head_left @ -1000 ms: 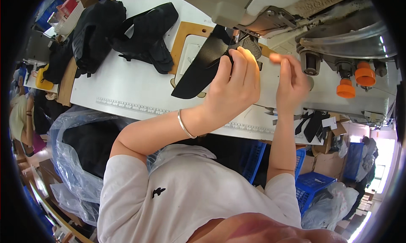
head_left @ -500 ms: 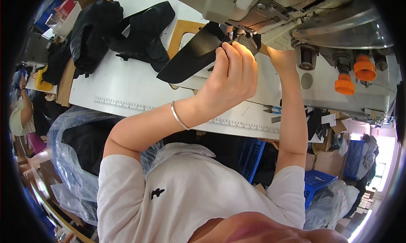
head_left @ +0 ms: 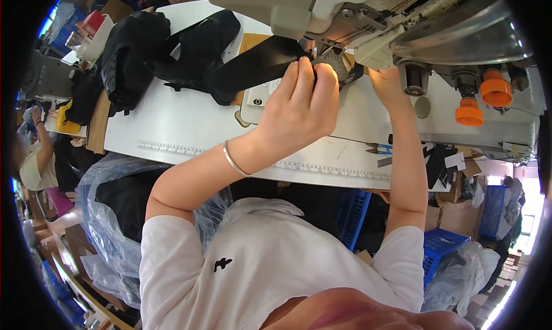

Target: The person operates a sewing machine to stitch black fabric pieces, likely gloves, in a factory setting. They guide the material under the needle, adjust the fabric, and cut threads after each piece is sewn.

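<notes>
My left hand (head_left: 302,103), with a bangle at its wrist, has its fingers pinched on the edge of a black fabric piece (head_left: 253,68) close to the needle area of a sewing machine (head_left: 264,11). The piece stretches leftward from my fingertips across the machine bed, its far end against a heap of black cloth (head_left: 192,51). My right hand (head_left: 391,88) reaches up on the right side of the needle area. Its fingers are mostly hidden behind the machine head, so what they touch does not show.
Orange knobs (head_left: 468,112) and a clear curved cover (head_left: 460,39) hang at the right. A ruler strip (head_left: 322,170) runs along the white table's (head_left: 129,126) front edge. Small blue-handled tools (head_left: 379,148) lie near my right forearm. A plastic-wrapped bundle (head_left: 118,195) stands below left.
The black piece's free left end has swung up and away from me, uncovering more of the pale plate under it. My left hand has shifted slightly left and down; the whole view has moved a little.
</notes>
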`<state>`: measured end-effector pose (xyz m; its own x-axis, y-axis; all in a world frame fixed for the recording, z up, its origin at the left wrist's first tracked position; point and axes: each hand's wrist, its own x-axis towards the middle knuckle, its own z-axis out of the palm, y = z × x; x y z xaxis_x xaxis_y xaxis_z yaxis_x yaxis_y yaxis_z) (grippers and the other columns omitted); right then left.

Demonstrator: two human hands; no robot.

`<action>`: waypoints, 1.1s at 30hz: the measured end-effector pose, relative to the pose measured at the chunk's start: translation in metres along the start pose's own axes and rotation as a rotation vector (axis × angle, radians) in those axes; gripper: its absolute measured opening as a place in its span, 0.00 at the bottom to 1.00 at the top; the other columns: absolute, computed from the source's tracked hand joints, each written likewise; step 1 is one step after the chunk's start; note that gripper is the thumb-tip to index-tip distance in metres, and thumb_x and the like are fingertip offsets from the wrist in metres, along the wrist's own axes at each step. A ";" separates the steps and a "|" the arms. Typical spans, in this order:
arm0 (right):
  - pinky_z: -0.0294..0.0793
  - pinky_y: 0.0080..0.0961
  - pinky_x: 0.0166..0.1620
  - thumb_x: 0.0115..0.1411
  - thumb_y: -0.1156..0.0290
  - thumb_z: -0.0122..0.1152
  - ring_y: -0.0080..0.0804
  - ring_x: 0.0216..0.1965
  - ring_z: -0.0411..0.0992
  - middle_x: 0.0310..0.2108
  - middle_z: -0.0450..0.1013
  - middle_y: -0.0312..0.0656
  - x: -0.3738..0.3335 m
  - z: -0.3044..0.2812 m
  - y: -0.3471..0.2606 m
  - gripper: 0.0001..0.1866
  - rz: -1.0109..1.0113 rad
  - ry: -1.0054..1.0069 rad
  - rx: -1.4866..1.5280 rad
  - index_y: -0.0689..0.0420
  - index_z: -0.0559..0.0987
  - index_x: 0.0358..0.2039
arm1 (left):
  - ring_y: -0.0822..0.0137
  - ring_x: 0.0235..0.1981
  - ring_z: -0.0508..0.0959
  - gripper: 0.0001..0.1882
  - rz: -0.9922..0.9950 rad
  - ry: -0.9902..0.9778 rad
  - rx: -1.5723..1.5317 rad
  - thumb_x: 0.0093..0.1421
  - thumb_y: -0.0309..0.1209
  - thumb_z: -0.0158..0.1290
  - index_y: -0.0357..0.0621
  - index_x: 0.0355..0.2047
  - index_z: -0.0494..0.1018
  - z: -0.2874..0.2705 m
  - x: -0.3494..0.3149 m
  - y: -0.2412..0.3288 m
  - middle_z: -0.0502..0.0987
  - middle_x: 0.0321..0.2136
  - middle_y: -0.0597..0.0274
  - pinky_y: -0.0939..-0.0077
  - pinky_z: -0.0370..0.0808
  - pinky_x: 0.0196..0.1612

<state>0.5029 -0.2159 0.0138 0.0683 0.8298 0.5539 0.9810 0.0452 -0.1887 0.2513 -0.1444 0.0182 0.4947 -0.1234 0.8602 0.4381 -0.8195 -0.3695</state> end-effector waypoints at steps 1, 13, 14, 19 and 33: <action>0.75 0.35 0.50 0.59 0.76 0.65 0.43 0.44 0.79 0.41 0.81 0.44 -0.003 -0.001 0.003 0.12 0.007 -0.026 -0.066 0.57 0.84 0.45 | 0.51 0.36 0.79 0.05 -0.006 0.013 -0.017 0.51 0.22 0.56 0.30 0.26 0.76 0.001 0.000 -0.001 0.75 0.35 0.48 0.65 0.81 0.45; 0.74 0.45 0.29 0.43 0.78 0.66 0.55 0.28 0.74 0.27 0.75 0.46 -0.005 -0.022 -0.041 0.10 -0.174 0.122 -0.267 0.58 0.79 0.30 | 0.57 0.36 0.78 0.13 -0.035 -0.140 -0.168 0.40 0.23 0.58 0.29 0.29 0.78 -0.022 0.010 -0.013 0.75 0.31 0.53 0.70 0.76 0.45; 0.75 0.44 0.29 0.43 0.78 0.66 0.55 0.28 0.74 0.28 0.75 0.46 -0.006 -0.022 -0.043 0.11 -0.127 0.110 -0.286 0.58 0.79 0.31 | 0.58 0.37 0.78 0.13 -0.026 -0.168 -0.124 0.42 0.22 0.59 0.31 0.31 0.79 -0.024 0.009 -0.011 0.76 0.34 0.54 0.70 0.77 0.44; 0.77 0.38 0.33 0.44 0.82 0.64 0.48 0.35 0.76 0.36 0.76 0.42 -0.015 -0.019 -0.045 0.21 -0.023 0.098 -0.311 0.53 0.80 0.42 | 0.59 0.40 0.81 0.14 -0.004 -0.195 -0.050 0.46 0.22 0.62 0.35 0.36 0.81 -0.028 0.005 -0.013 0.78 0.39 0.55 0.68 0.80 0.46; 0.73 0.28 0.27 0.51 0.83 0.61 0.31 0.25 0.71 0.34 0.71 0.31 -0.021 -0.045 -0.098 0.39 -0.122 0.068 -0.469 0.22 0.81 0.58 | 0.60 0.42 0.82 0.16 0.026 -0.143 -0.220 0.46 0.24 0.61 0.39 0.38 0.82 -0.022 -0.002 -0.040 0.79 0.38 0.60 0.67 0.81 0.49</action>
<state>0.4133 -0.2625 0.0573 -0.0556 0.7948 0.6043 0.9577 -0.1287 0.2573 0.2167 -0.1236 0.0386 0.6118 -0.0784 0.7871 0.2576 -0.9211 -0.2919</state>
